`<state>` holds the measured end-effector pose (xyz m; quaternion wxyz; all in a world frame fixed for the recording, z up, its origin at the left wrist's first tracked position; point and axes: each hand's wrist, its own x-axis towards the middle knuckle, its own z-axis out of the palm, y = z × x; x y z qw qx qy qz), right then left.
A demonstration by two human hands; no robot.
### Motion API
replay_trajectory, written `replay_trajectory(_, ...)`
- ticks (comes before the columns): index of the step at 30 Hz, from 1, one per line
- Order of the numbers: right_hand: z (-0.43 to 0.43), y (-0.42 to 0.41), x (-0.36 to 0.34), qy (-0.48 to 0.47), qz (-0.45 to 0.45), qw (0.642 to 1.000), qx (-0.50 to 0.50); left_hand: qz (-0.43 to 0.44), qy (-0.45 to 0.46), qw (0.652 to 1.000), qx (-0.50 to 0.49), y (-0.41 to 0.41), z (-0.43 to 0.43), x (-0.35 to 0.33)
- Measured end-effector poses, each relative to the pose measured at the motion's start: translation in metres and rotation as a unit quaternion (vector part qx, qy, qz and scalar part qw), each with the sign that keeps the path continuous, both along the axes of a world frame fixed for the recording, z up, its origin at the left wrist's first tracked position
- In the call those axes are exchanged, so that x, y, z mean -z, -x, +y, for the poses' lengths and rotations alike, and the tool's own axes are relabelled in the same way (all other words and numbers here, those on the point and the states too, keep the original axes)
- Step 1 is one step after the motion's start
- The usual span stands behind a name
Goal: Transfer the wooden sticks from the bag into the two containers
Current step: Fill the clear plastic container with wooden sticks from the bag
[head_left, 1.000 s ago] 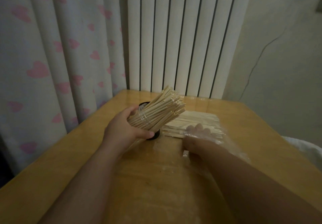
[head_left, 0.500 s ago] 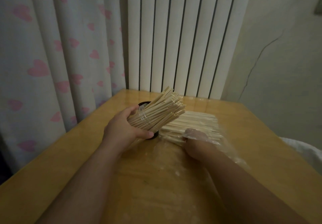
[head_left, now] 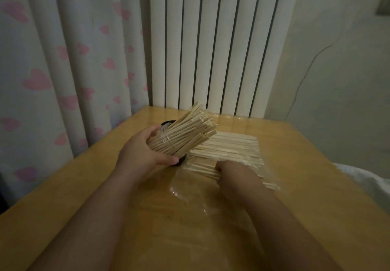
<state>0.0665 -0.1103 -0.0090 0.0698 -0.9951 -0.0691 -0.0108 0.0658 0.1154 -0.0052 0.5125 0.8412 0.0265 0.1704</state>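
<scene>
Toward the far-left part of the tabletop (head_left: 84, 197), in the head view, the left hand (head_left: 145, 152) grips a clear container (head_left: 166, 142), fingers wrapped over its far side and thumb curled under the near side. The container is tilted, with its mouth pointing up and to the right, and a packed bundle of sticks (head_left: 190, 131) fans out of it. Behind it a dark round object (head_left: 182, 162) shows in two slivers, touching the tabletop; what it is cannot be told.

Just right of the container, a clear plastic bag (head_left: 211, 197) lies flat across the middle of the tabletop, its crumpled near end reaching toward the person. Inside it, the wooden sticks (head_left: 232, 146) lie in a flat layer, running left to right, and their left ends sit just beside the tilted bundle. The right hand (head_left: 234, 173) rests at the near edge of that layer, fingers curled around a few of the wooden sticks, knuckles up. Whether the plastic lies between the fingers and the sticks cannot be told.

Past the far edge stands a white ribbed radiator (head_left: 211, 38). A curtain with pink hearts (head_left: 63, 59) hangs along the left edge, and a cracked wall (head_left: 337, 80) stands on the right. White fabric (head_left: 369, 178) shows beyond the right edge.
</scene>
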Motion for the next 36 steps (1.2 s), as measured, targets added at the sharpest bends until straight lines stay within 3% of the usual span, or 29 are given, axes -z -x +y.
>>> replay_trajectory(14,0.004,0.026,-0.031,0.036,-0.061,0.996,-0.056,-0.005,-0.008,0.998,0.067,0.004,0.008,-0.007)
replay_trajectory(18,0.005,0.035,-0.045,0.039,-0.140,0.986,-0.077,-0.009,-0.008,0.998,0.067,0.004,0.008,-0.006)
replay_trajectory(24,0.004,0.038,-0.047,-0.051,-0.395,0.910,-0.115,-0.015,-0.023,0.998,0.059,0.001,0.005,-0.004)
replay_trajectory(29,0.001,0.030,-0.034,-0.113,-0.506,0.845,-0.129,-0.007,-0.023,0.997,0.076,0.003,0.002,-0.004)
replay_trajectory(31,0.001,0.024,-0.029,-0.144,-0.530,0.826,-0.126,-0.006,-0.020,0.997,0.076,0.004,0.002,-0.004)
replay_trajectory(34,0.000,0.018,-0.025,-0.161,-0.529,0.828,-0.091,-0.007,-0.021,0.997,0.074,0.004,0.003,-0.004)
replay_trajectory(36,-0.001,0.018,-0.025,-0.225,-0.509,0.827,-0.081,-0.006,-0.027,0.997,0.076,0.004,0.002,-0.005)
